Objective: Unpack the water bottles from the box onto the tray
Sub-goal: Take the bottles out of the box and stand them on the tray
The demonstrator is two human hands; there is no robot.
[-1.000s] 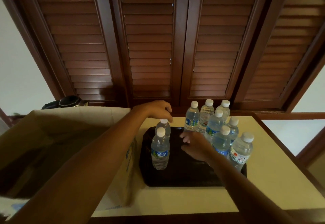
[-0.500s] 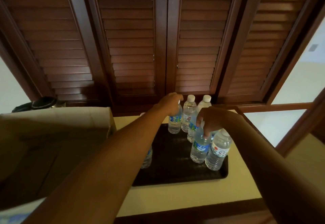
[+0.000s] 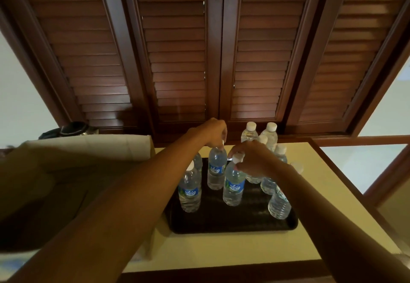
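A dark tray point(image 3: 233, 224) lies on the cream table with several clear, white-capped water bottles standing on it. My left hand point(image 3: 214, 131) pinches the cap of a blue-labelled bottle point(image 3: 216, 169) near the tray's far side. My right hand point(image 3: 253, 160) grips the neck of another blue-labelled bottle point(image 3: 233, 188) in the tray's middle. A third bottle point(image 3: 189, 190) stands at the tray's left. More bottles point(image 3: 269, 135) cluster at the right and behind my right hand, partly hidden. The open cardboard box point(image 3: 88, 149) sits left of the tray under my left forearm.
The cream table point(image 3: 221, 251) has a wooden edge at front and right. Dark louvred shutters point(image 3: 199, 49) rise right behind the table. A dark object point(image 3: 71, 128) lies behind the box. Bare tray surface shows in the front half.
Both hands have shifted left and nearer, each holding a bottle by the top; those two bottles now stand in the tray's middle rather than at its far right cluster.
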